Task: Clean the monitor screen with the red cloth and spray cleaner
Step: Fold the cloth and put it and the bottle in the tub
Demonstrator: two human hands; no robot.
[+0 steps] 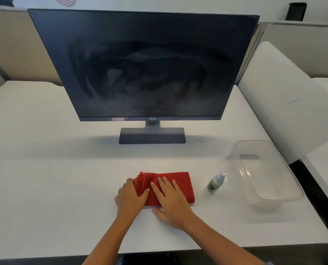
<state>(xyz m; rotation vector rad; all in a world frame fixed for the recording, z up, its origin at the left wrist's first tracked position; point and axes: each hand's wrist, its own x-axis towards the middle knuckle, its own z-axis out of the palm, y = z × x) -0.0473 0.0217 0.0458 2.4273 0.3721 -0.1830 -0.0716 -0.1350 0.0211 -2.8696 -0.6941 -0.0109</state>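
The red cloth [180, 183] lies folded on the white table near its front edge. My left hand [130, 197] grips the cloth's bunched left end, fingers curled into the fold. My right hand [171, 199] rests flat on top of the cloth, fingers spread, thumb on the table. A small spray bottle [215, 182] with a green label stands upright just right of the cloth, untouched. The black monitor [146, 64] stands at the middle of the table on its flat base [152, 135]; its dark screen shows smeared streaks across the centre.
A clear plastic tub [235, 161] sits at the right of the table, past the bottle. Low partition panels stand behind the monitor and white surfaces lie to the left and right. The table's front edge [226, 248] runs just under my forearms.
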